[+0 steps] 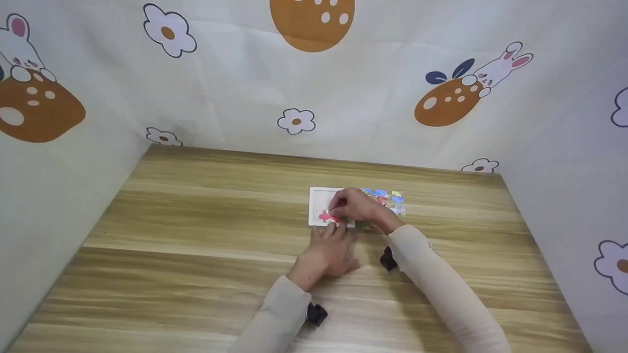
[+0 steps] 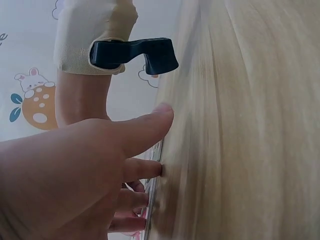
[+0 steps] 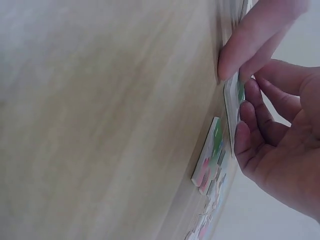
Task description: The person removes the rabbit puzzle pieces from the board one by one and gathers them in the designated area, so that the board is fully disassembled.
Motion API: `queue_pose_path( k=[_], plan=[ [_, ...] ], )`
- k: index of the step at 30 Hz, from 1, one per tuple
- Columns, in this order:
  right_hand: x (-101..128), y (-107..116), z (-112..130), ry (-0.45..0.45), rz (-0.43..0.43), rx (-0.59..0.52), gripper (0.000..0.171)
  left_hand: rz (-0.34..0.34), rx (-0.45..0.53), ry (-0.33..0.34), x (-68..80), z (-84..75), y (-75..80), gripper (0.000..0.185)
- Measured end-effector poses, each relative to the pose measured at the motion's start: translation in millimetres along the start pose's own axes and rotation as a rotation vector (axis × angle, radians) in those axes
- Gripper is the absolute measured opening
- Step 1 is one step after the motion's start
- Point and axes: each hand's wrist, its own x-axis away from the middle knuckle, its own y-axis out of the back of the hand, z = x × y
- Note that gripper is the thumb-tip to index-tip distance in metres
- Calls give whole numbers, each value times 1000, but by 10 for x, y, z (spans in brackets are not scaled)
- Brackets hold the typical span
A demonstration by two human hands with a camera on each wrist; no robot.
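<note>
A shallow white puzzle tray (image 1: pixel 311 206) lies on the table, with a few red puzzle pieces (image 1: pixel 324 215) along its near side. My right hand (image 1: pixel 354 203) reaches over the tray from the right, thumb and fingertips pinched together at a puzzle piece, which the fingers mostly cover. My left hand (image 1: pixel 333 249) lies in front of the tray, its fairly straight fingers on the near rim. In the left wrist view, the left thumb (image 2: pixel 147 131) stands apart from the other fingers. Beside the tray, the right wrist view shows more loose pieces (image 3: pixel 207 155) below the right hand (image 3: pixel 282 130).
Several colourful puzzle pieces (image 1: pixel 396 200) lie together just right of the tray, partly behind the right forearm. The wooden table (image 1: pixel 196 206) meets patterned cloth walls (image 1: pixel 235 98) at the back and sides. Black clips (image 1: pixel 317 314) stick out from the sleeves.
</note>
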Motion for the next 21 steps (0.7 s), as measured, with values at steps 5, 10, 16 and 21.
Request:
queue_pose_path(
  k=[5,10,16,21],
  plan=[
    [44,52,-9,7,-39,-62,5,16,16,-5,-2,-6,18,74],
    [187,221,-82,25,-124,-102,10,16,35,-7,5,-5,23,74],
    [485,468,-321,16,-146,-105,11,21,55,1,25,4,11,73],
    [687,590,-546,-16,-169,-93,11,22,47,-4,25,16,15,73]
  ],
)
